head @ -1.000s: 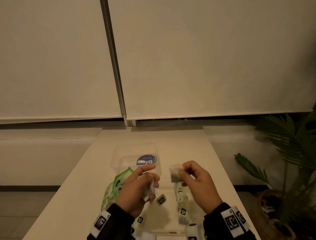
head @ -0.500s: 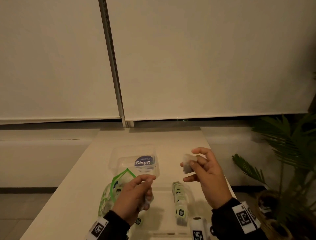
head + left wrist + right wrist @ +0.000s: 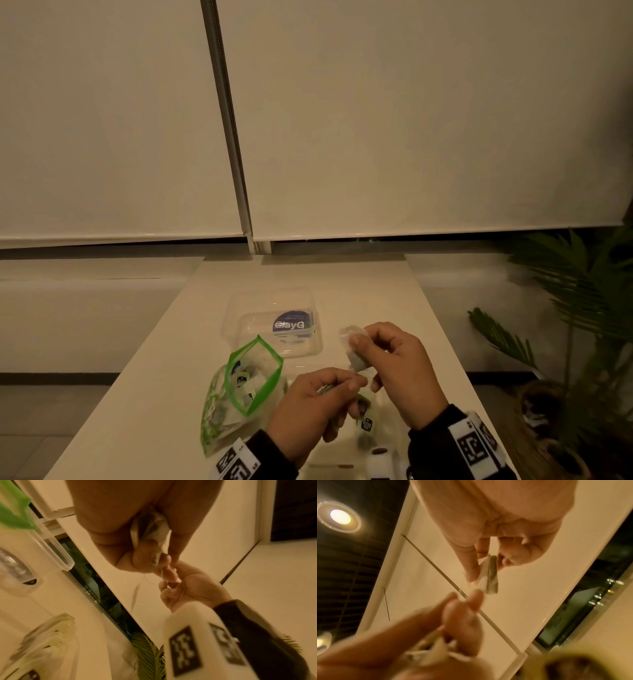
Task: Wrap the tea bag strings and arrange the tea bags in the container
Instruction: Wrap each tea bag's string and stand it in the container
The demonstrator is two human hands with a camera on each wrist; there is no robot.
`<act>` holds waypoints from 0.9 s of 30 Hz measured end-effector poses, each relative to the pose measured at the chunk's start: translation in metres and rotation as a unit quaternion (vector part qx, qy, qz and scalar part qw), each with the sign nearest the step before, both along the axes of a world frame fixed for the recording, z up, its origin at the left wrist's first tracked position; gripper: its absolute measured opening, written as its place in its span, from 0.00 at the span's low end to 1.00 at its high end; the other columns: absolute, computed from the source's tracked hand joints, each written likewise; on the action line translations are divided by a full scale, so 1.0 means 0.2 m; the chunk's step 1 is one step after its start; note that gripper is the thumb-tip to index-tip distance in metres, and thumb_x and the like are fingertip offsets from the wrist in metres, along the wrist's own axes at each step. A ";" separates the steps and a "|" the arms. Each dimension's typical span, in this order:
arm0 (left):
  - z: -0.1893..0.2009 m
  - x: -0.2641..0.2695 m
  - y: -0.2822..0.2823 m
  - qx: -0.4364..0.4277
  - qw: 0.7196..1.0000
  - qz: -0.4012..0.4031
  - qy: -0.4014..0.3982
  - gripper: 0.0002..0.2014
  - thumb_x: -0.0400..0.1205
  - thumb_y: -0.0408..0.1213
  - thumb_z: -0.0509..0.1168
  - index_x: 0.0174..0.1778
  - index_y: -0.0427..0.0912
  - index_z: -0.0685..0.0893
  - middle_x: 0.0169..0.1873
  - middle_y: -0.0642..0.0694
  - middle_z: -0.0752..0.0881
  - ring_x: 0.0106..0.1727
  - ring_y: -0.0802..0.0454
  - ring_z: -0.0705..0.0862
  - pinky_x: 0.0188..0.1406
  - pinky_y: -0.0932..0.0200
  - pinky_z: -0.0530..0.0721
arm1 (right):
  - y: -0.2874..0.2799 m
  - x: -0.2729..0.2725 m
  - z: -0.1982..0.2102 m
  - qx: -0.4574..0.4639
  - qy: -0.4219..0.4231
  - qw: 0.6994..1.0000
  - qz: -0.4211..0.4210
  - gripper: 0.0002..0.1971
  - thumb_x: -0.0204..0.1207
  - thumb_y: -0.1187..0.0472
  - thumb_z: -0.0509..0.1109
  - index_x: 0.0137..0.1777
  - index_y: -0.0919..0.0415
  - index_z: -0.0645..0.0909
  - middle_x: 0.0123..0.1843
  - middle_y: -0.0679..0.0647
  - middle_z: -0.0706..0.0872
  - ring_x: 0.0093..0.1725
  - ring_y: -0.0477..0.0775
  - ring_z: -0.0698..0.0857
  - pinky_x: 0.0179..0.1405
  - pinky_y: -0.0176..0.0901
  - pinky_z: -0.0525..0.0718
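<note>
Head view: right hand point(image 3: 400, 370) pinches a tea bag point(image 3: 352, 346) above the bench point(image 3: 154, 377); left hand point(image 3: 318, 404) curls round a paper tag below it. Some wrapped bags already stand in the clear container point(image 3: 368, 421); many are left in the green-rimmed plastic pouch point(image 3: 250, 380), so the task seems midway. A clear lid point(image 3: 274, 325) lies beyond. Left wrist view: thin string point(image 3: 137, 588) loops loosely off the crumpled papery bag. Right wrist view: bag flat, translucent, dark-filled; left hand blurred.
</note>
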State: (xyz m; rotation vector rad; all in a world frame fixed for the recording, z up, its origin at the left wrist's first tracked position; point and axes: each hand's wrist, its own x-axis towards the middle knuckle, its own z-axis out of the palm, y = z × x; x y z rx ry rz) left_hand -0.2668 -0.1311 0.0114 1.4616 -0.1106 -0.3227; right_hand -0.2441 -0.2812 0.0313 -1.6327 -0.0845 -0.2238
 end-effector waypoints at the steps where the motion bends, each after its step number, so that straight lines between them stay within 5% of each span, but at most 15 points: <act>1: -0.01 -0.01 0.01 0.002 1.000 0.011 -0.005 0.07 0.83 0.33 0.66 0.48 0.34 0.88 0.29 0.39 0.85 0.23 0.53 0.71 0.18 0.64 0.65 | -0.01 0.01 -0.01 -0.036 -0.016 0.999 -0.028 0.09 0.74 0.62 0.76 0.33 0.56 0.85 0.37 0.52 0.82 0.33 0.45 0.80 0.31 0.39 0.78; 3: -0.01 -0.03 0.01 0.006 0.999 0.021 -0.026 0.08 0.84 0.33 0.65 0.46 0.33 0.86 0.33 0.38 0.88 0.22 0.53 0.71 0.19 0.63 0.65 | 0.00 0.03 -0.03 -0.098 -0.033 0.992 -0.071 0.11 0.72 0.59 0.78 0.29 0.52 0.84 0.38 0.50 0.80 0.35 0.41 0.78 0.37 0.30 0.75; 7: 0.00 -0.12 0.00 0.058 0.991 -0.013 -0.122 0.07 0.81 0.35 0.68 0.45 0.40 0.91 0.32 0.54 0.86 0.23 0.56 0.76 0.23 0.64 0.74 | 0.03 0.03 -0.06 -0.134 -0.042 0.985 -0.098 0.15 0.72 0.55 0.78 0.25 0.51 0.80 0.36 0.49 0.79 0.34 0.42 0.77 0.37 0.32 0.74; 9: -0.03 -0.11 0.00 0.097 0.987 -0.029 -0.127 0.08 0.81 0.33 0.70 0.44 0.49 0.93 0.39 0.56 0.80 0.26 0.57 0.77 0.26 0.63 0.76 | 0.04 0.03 -0.06 -0.089 -0.045 0.992 -0.081 0.16 0.74 0.55 0.76 0.25 0.53 0.81 0.32 0.48 0.79 0.31 0.42 0.77 0.36 0.34 0.75; 12: -0.08 -0.06 0.01 0.141 0.988 -0.003 -0.069 0.09 0.80 0.34 0.72 0.41 0.53 0.94 0.44 0.46 0.75 0.25 0.58 0.74 0.24 0.63 0.74 | 0.05 0.00 -0.02 0.059 -0.025 0.998 0.003 0.10 0.76 0.58 0.73 0.36 0.61 0.88 0.28 0.45 0.81 0.28 0.41 0.75 0.30 0.33 0.74; 15: -0.09 -0.01 0.03 0.160 0.985 0.007 -0.061 0.08 0.79 0.35 0.72 0.40 0.52 0.94 0.38 0.47 0.79 0.23 0.62 0.74 0.22 0.64 0.72 | 0.06 -0.03 0.00 0.140 0.013 0.986 0.088 0.12 0.73 0.56 0.72 0.45 0.63 0.91 0.33 0.52 0.85 0.29 0.50 0.71 0.23 0.35 0.68; 18: -0.07 0.06 0.05 0.188 0.980 0.020 -0.061 0.09 0.80 0.34 0.70 0.34 0.40 0.90 0.25 0.51 0.76 0.21 0.60 0.70 0.21 0.69 0.68 | 0.06 -0.05 -0.02 0.132 0.023 0.982 0.130 0.15 0.70 0.52 0.73 0.44 0.64 0.91 0.33 0.59 0.84 0.28 0.52 0.68 0.24 0.38 0.66; 22: -0.01 0.13 0.08 0.180 0.976 0.054 -0.110 0.10 0.79 0.27 0.67 0.31 0.34 0.88 0.20 0.50 0.78 0.21 0.59 0.71 0.25 0.64 0.68 | 0.05 -0.06 -0.05 0.089 0.030 0.985 0.145 0.15 0.72 0.50 0.75 0.43 0.63 0.91 0.36 0.75 0.82 0.30 0.57 0.68 0.25 0.39 0.64; 27: 0.05 0.14 0.09 0.102 0.985 0.089 -0.109 0.09 0.80 0.26 0.67 0.46 0.39 0.93 0.19 0.43 0.78 0.19 0.58 0.71 0.19 0.68 0.67 | 0.05 -0.08 -0.06 0.066 0.057 0.989 0.123 0.12 0.74 0.54 0.75 0.35 0.61 0.90 0.32 0.60 0.84 0.30 0.56 0.68 0.26 0.41 0.64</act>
